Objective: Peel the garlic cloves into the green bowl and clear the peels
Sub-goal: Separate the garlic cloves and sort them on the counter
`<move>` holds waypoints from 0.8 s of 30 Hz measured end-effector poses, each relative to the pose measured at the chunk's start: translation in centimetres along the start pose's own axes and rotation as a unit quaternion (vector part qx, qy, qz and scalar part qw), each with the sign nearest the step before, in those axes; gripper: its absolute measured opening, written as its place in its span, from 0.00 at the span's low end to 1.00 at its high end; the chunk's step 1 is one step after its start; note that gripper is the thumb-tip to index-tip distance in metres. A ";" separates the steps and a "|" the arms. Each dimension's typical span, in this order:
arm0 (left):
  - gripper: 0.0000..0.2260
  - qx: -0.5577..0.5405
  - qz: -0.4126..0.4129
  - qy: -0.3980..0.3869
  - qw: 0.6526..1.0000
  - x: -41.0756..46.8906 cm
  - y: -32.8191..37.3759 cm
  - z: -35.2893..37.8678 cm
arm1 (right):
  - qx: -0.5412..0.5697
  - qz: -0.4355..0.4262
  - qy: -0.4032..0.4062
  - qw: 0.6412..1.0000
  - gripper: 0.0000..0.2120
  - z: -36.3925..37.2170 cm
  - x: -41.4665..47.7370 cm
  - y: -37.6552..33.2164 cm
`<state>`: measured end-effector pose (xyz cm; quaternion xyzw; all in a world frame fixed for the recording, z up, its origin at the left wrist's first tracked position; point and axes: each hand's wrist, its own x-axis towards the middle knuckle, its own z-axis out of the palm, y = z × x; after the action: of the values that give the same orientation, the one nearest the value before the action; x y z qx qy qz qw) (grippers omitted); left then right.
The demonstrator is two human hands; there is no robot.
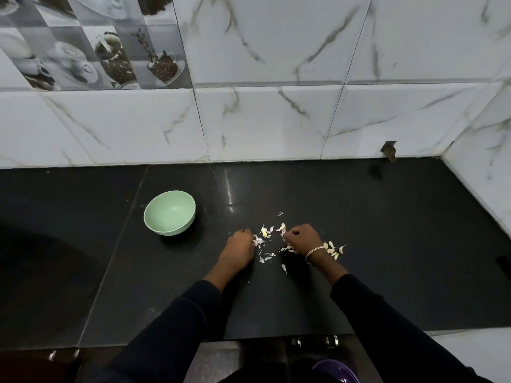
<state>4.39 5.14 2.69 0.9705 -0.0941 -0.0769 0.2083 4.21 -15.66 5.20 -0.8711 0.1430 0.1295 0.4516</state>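
The green bowl [169, 212] stands on the black counter to the left of my hands, and its inside looks bare. Loose garlic peels [266, 233] lie scattered on the counter between my hands. My left hand [240, 251] rests on the counter with its fingers curled at the left edge of the peels and pinches some of them. Fingers curled, my right hand [302, 239] pinches peels at the right edge of the scatter. A small heap of garlic cloves [333, 249] lies just behind my right wrist.
The black counter [387, 244] ends at a marble-tiled wall behind and on the right. A purple container [336, 371] shows below the counter's front edge. Metal cabinet handles [315, 341] sit under that edge.
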 end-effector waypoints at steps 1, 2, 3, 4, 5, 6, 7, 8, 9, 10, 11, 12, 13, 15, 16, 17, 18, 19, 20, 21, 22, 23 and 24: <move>0.06 -0.024 -0.009 0.013 1.000 0.0 0.0 -0.1 | 0.037 0.009 -0.017 0.999 0.11 -0.3 -0.1 0.2; 0.05 -0.050 -0.020 0.025 0.998 0.1 0.1 -0.1 | 0.066 0.016 -0.036 0.997 0.09 -0.6 -0.1 0.3; 0.05 -0.073 -0.032 0.034 0.996 0.2 0.2 -0.1 | 0.090 0.024 -0.054 0.994 0.07 -0.9 -0.3 0.3; 0.05 -0.096 -0.043 0.038 0.994 0.1 0.3 -0.2 | 0.107 0.035 -0.069 0.991 0.06 -1.1 -0.3 0.2; 0.06 -0.120 -0.053 0.041 0.991 0.0 0.4 -0.3 | 0.123 0.044 -0.080 0.988 0.06 -1.2 -0.3 0.1; 0.06 -0.144 -0.065 0.043 0.987 -0.1 0.4 -0.3 | 0.127 0.050 -0.085 0.987 0.07 -1.2 -0.3 0.0; 0.06 -0.166 -0.074 0.047 0.982 -0.2 0.3 -0.4 | 0.104 0.044 -0.080 0.990 0.09 -1.1 -0.2 -0.1; 0.06 -0.183 -0.080 0.051 0.978 -0.3 0.4 -0.5 | 0.051 0.024 -0.066 0.996 0.09 -1.2 -0.2 -0.2; 0.06 -0.195 -0.084 0.055 0.976 -0.4 0.4 -0.6 | -0.015 -0.005 -0.052 0.999 0.09 -1.2 -0.3 -0.3; 0.06 -0.202 -0.087 0.057 0.974 -0.5 0.5 -0.7 | -0.079 -0.038 -0.049 0.995 0.09 -1.3 -0.6 -0.5; 0.07 -0.206 -0.090 0.059 0.973 -0.6 0.5 -0.9 | -0.130 -0.063 -0.068 0.987 0.10 -1.2 -1.0 -0.6; 0.07 -0.205 -0.093 0.060 0.972 -0.6 0.5 -1.0 | -0.170 -0.074 -0.103 0.977 0.10 -1.0 -1.4 -0.7; 0.07 -0.202 -0.096 0.059 0.973 -0.6 0.5 -1.1 | -0.202 -0.077 -0.139 0.966 0.09 -0.7 -1.8 -0.6; 0.08 -0.199 -0.097 0.056 0.974 -0.8 0.4 -1.2 | -0.266 -0.078 -0.183 0.943 0.08 0.2 -2.4 -0.1; 0.09 -0.198 -0.095 0.057 0.974 -0.8 0.4 -1.1 | -0.297 -0.084 -0.186 0.933 0.08 0.7 -2.7 0.1; 0.09 -0.197 -0.095 0.057 0.974 -0.9 0.4 -1.1 | -0.316 -0.089 -0.183 0.927 0.09 1.2 -2.8 0.4; 0.09 -0.197 -0.096 0.057 0.974 -1.0 0.5 -1.1 | -0.324 -0.093 -0.179 0.924 0.09 1.6 -2.9 0.6; 0.09 -0.198 -0.101 0.056 0.973 -1.0 0.4 -0.9 | -0.327 -0.094 -0.176 0.924 0.09 1.9 -3.0 0.8; 0.08 -0.203 -0.107 0.056 0.972 -1.1 0.4 -0.8 | -0.330 -0.094 -0.174 0.923 0.08 2.1 -3.1 0.8; 0.08 -0.212 -0.114 0.054 0.969 -1.1 0.4 -0.6 | -0.333 -0.096 -0.170 0.923 0.06 2.3 -3.2 0.9; 0.08 -0.224 -0.118 0.052 0.966 -1.1 0.4 -0.2 | -0.336 -0.099 -0.165 0.922 0.04 2.4 -3.3 1.0; 0.08 -0.239 -0.120 0.052 0.962 -1.2 0.5 0.1 | -0.341 -0.104 -0.160 0.921 0.03 2.6 -3.5 1.0; 0.09 -0.253 -0.122 0.053 0.958 -1.2 0.7 0.5 | -0.344 -0.105 -0.155 0.920 0.02 2.7 -3.8 1.0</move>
<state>3.01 4.57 2.70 0.8928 0.0588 -0.0710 0.4409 0.09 -13.50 4.28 -0.9518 -0.0746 0.2558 0.1516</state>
